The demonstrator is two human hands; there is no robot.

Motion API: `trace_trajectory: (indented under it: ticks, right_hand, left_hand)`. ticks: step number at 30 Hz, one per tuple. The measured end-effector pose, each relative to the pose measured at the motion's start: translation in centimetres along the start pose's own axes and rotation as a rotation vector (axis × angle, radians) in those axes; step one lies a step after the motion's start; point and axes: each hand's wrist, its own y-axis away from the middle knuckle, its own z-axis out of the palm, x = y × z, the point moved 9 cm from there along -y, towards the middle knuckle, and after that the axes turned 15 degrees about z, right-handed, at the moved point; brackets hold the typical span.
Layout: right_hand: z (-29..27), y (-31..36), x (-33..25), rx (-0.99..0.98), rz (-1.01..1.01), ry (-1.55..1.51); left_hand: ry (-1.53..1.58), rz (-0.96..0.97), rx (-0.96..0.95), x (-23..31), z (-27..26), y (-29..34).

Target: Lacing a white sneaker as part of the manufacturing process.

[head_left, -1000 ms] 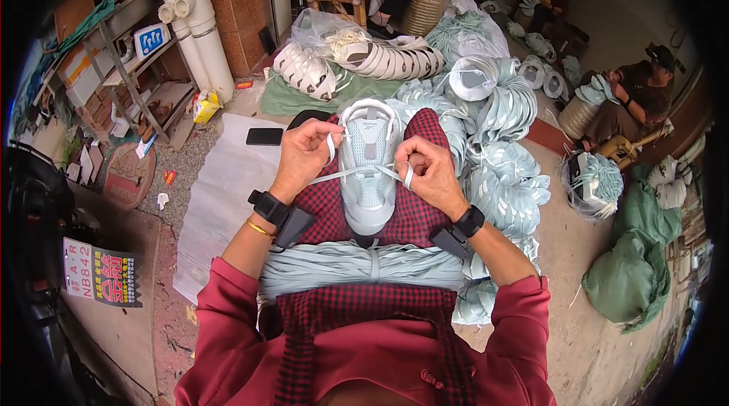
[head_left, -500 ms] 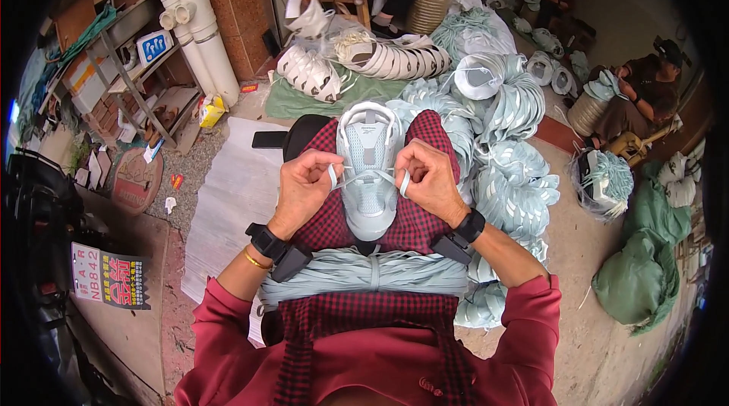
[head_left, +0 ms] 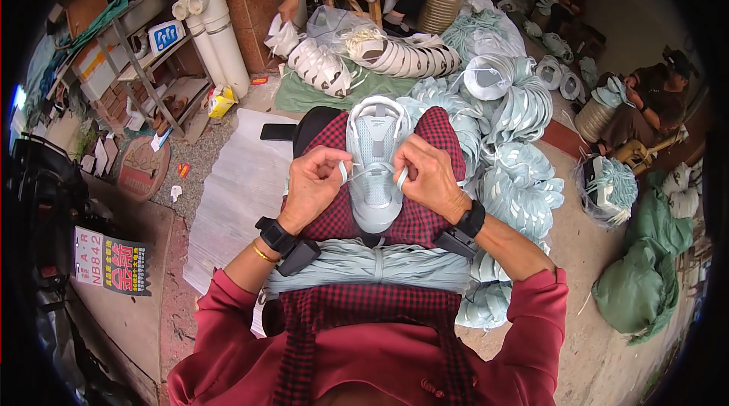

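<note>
A pale blue shoe upper (head_left: 374, 205) rests toe toward me on my red-and-black checked lap, its heel opening at the far end. A thin pale shoelace (head_left: 370, 168) crosses its lower eyelets. At the upper's left side my left hand (head_left: 315, 184) pinches one end of the lace, a loop showing past the fingers. My right hand (head_left: 430, 180) closes on the other end at the right side. Both ends look drawn outward. Across my lap, nearer my body, lies a thick bundle of pale blue laces (head_left: 342, 265).
Stacked pale blue uppers (head_left: 516, 186) stand close on my right. Ahead, strings of white uppers (head_left: 410, 56) lie on a green sheet (head_left: 300, 94). A seated person's hand (head_left: 289, 8) holds a white upper. A phone (head_left: 278, 132) lies left of my knee; a green sack (head_left: 642, 284) sits far right.
My view has shifted slightly. Both hands keep their pinch on the lace, with little movement. Ahead, the seated person's hand has moved a white upper to the left.
</note>
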Motion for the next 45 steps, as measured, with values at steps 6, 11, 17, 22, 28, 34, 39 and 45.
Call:
trace_trajectory:
  ticks: [6, 11, 17, 22, 28, 34, 39, 45]
  right_hand:
    - [1.1, -1.0, 2.0, -0.124, 0.225, -0.108]
    - [1.5, -1.2, 3.5, -0.222, 0.300, -0.268]
    - [1.5, -1.3, 3.7, -0.224, 0.308, -0.257]
    - [1.8, -1.1, 4.2, -0.227, 0.310, -0.258]
    - [1.8, -1.2, 4.3, -0.246, 0.316, -0.281]
    - [1.8, -1.1, 3.5, -0.292, 0.335, -0.302]
    - [0.0, -1.4, -1.7, -0.231, -0.070, 0.323]
    - [1.7, -2.1, -4.8, -0.354, -0.443, 0.796]
  left_hand:
    - [-0.011, -0.041, 0.061, 0.4, -0.2, 0.7]
    - [-0.073, 0.014, 0.068, 0.6, -0.2, 0.5]
    - [-0.131, 0.029, 0.099, 0.4, -0.4, 0.5]
    - [-0.038, 0.012, 0.086, 0.0, 0.1, 0.6]
    - [-0.185, 0.102, 0.063, 0.8, 0.4, 0.2]
    - [-0.188, 0.016, -0.124, 0.6, 1.4, -0.9]
    - [-0.436, 0.222, -0.513, 4.4, 2.3, -2.9]
    - [-0.683, 0.464, -0.932, 6.0, 4.9, -4.8]
